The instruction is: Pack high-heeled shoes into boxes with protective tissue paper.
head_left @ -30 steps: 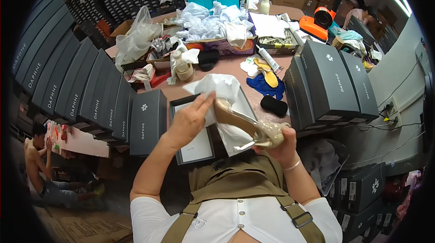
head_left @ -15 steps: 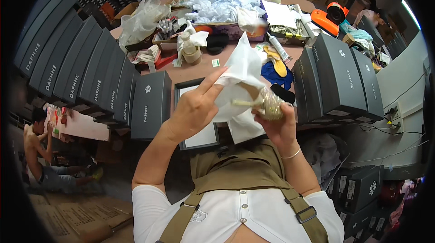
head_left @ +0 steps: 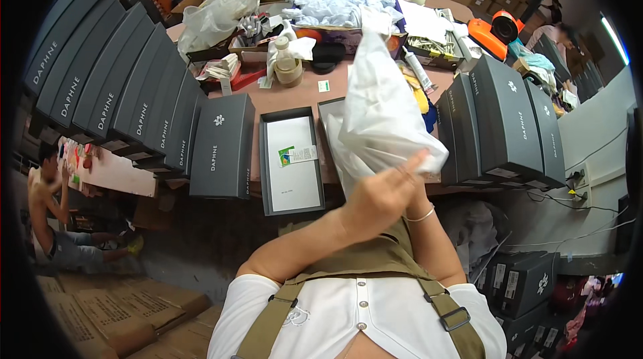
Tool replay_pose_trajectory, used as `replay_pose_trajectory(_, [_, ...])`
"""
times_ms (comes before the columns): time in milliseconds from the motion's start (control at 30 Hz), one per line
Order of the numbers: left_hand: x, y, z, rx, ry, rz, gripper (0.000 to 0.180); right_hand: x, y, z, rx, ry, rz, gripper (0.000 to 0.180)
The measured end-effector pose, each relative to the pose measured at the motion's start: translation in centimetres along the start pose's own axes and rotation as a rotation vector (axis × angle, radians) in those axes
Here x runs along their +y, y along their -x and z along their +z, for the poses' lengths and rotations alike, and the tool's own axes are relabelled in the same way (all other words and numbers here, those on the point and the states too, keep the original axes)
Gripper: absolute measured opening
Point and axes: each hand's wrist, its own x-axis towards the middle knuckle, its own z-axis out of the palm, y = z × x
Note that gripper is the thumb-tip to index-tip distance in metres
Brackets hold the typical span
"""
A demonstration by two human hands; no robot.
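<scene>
From my remote post, I see the left hand (head_left: 382, 201) crossing to the right, fingers pinching the lower end of the white wrap (head_left: 385, 101), held up at the near edge of the counter (head_left: 305, 93). The right hand (head_left: 416, 202) is mostly hidden behind it, so I cannot tell its grip. Left of the wrap lies 1 open grey tray (head_left: 291, 191) holding 1 green-and-white packet (head_left: 297, 155). Farther out, grey boxes (head_left: 220, 151) stand on both sides; crumpled pale sheets (head_left: 335, 3) heap up behind.

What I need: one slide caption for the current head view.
Two hands hold a white wrap beside an open grey box, with closed dark boxes on either side.
</scene>
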Motion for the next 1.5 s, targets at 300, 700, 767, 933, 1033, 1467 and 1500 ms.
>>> replay_pose_trajectory(300, [-4.1, 7.0, -3.8, 0.543, 0.321, -0.627, 0.062, -6.3, -0.2, -4.0, -0.132, 0.14, -0.141, 0.059])
replay_pose_trajectory(700, [-11.6, 7.4, -8.2, 0.892, 1.675, -0.927, 0.053, -8.7, 1.8, -2.3, -0.186, 0.362, -0.283, 0.056])
replay_pose_trajectory(767, [-6.4, 5.5, -5.6, 0.873, 1.295, -1.049, 0.065, -9.4, 1.9, -1.8, -0.121, 0.5, -0.33, 0.055])
replay_pose_trajectory(933, [-2.9, 10.9, -1.7, 0.042, 1.234, -1.214, 0.041, -8.8, 0.8, 0.6, -0.314, 0.16, -0.094, 0.062])
replay_pose_trajectory(1033, [-1.5, 9.8, -1.4, -0.063, 1.133, -1.04, 0.026, -8.9, 0.4, 2.2, -0.185, 0.075, -0.148, 0.067])
replay_pose_trajectory(1467, [-5.4, 6.7, -2.7, 0.362, 0.132, -0.591, 0.016, -12.5, -2.4, 2.4, 0.068, 0.357, -0.309, 0.05])
replay_pose_trajectory(1500, [-4.0, 6.4, -3.1, 0.297, 0.126, -0.387, 0.017, -13.1, -1.9, 1.8, 0.071, 0.518, -0.35, 0.046])
